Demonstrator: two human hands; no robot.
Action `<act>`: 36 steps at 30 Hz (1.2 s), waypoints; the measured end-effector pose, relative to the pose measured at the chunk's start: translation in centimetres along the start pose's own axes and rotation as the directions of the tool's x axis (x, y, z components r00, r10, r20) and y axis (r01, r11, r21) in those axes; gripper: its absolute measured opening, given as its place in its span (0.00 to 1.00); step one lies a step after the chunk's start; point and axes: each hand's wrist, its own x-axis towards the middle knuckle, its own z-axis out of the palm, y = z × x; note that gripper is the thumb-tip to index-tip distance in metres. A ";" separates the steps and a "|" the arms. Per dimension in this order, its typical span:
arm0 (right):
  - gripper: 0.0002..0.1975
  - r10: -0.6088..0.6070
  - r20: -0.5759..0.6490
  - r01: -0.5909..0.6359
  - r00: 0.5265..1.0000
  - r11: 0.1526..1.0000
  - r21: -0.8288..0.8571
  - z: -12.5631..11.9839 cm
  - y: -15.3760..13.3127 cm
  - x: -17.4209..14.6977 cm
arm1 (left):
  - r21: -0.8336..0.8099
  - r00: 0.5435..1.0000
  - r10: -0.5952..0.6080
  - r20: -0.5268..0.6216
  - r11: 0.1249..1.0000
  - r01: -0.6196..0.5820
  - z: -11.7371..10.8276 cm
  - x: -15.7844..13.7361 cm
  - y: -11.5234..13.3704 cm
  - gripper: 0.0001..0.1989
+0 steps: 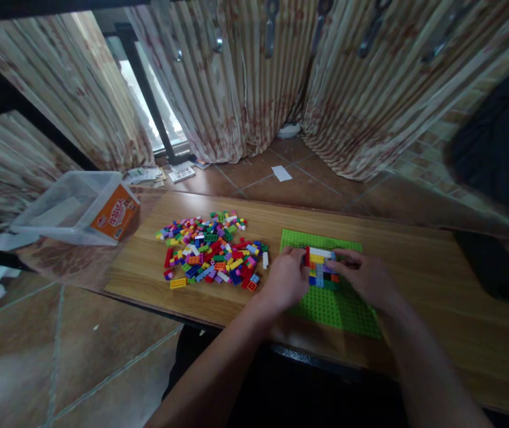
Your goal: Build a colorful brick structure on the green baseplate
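A green studded baseplate point(334, 315) lies on the wooden table. On it sits a multicoloured patch of toy bricks point(320, 270), with a white row along its far side and red at its left end. My left hand point(288, 274) has its fingers curled against the patch's left edge, beside the red brick. From the other side, my right hand point(365, 274) pinches at the right edge with thumb and forefinger. The fingertips partly cover the bricks there, so I cannot make out any single loose brick between them.
Left of the baseplate spreads a pile of loose toy bricks point(209, 252). A clear plastic bin point(71, 208) with an orange label stands at the table's left end. A dark flat object point(495, 267) lies at the right. Curtains point(236, 89) hang beyond the table point(423, 279).
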 end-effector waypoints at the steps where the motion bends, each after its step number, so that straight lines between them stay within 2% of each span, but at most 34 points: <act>1: 0.24 0.000 -0.002 0.000 1.000 1.000 0.002 0.0 0.0 0.0 | 0.002 1.000 0.000 0.000 1.000 0.000 0.0 0.0 0.0 0.17; 8: 0.24 0.005 -0.002 -0.005 1.000 1.000 -0.021 0.0 0.2 0.1 | -0.011 0.999 0.044 -0.017 0.999 -0.044 -0.6 -0.4 0.2 0.17; 14: 0.23 0.014 -0.061 -0.019 0.998 0.997 -0.072 -0.1 0.9 0.7 | -0.074 0.988 0.062 -0.138 0.995 -0.073 -2.2 -0.3 -0.4 0.16; 17: 0.20 0.023 -0.218 -0.040 0.976 0.997 -0.071 -0.1 0.1 0.8 | -0.115 0.973 0.044 -0.228 0.991 -0.072 -3.6 -0.2 -0.8 0.15; 20: 0.17 0.024 -0.406 -0.009 0.913 0.999 0.038 0.4 -1.8 0.7 | -0.136 0.947 0.029 -0.320 0.988 -0.077 -5.0 -0.2 -1.6 0.12; 22: 0.15 0.020 -0.456 0.057 0.890 0.986 0.155 1.2 -3.6 0.2 | -0.159 0.924 0.013 -0.382 0.984 -0.079 -6.0 -0.3 -2.3 0.11; 23: 0.14 0.010 -0.449 0.087 0.894 0.977 0.196 1.7 -4.5 -0.1 | -0.176 0.913 0.000 -0.408 0.981 -0.078 -6.5 -0.3 -2.7 0.11; 27: 0.12 -0.154 -0.299 0.229 0.942 0.945 0.232 3.9 -7.6 -2.5 | -0.244 0.870 -0.080 -0.487 0.968 -0.048 -8.6 -0.3 -4.3 0.09; 29: 0.11 -0.279 -0.185 0.320 0.942 0.916 0.243 5.0 -8.5 -3.9 | -0.268 0.848 -0.113 -0.517 0.963 -0.035 -9.5 -0.4 -4.9 0.09; 32: 0.08 -0.466 0.051 0.448 0.884 0.872 0.197 6.3 -9.1 -5.3 | -0.269 0.825 -0.129 -0.550 0.963 -0.029 -10.7 -0.8 -5.5 0.09; 36: 0.08 -0.529 0.304 0.511 0.793 0.848 0.142 7.7 -9.3 -6.2 | -0.241 0.821 -0.130 -0.555 0.971 -0.010 -11.5 -1.3 -5.7 0.09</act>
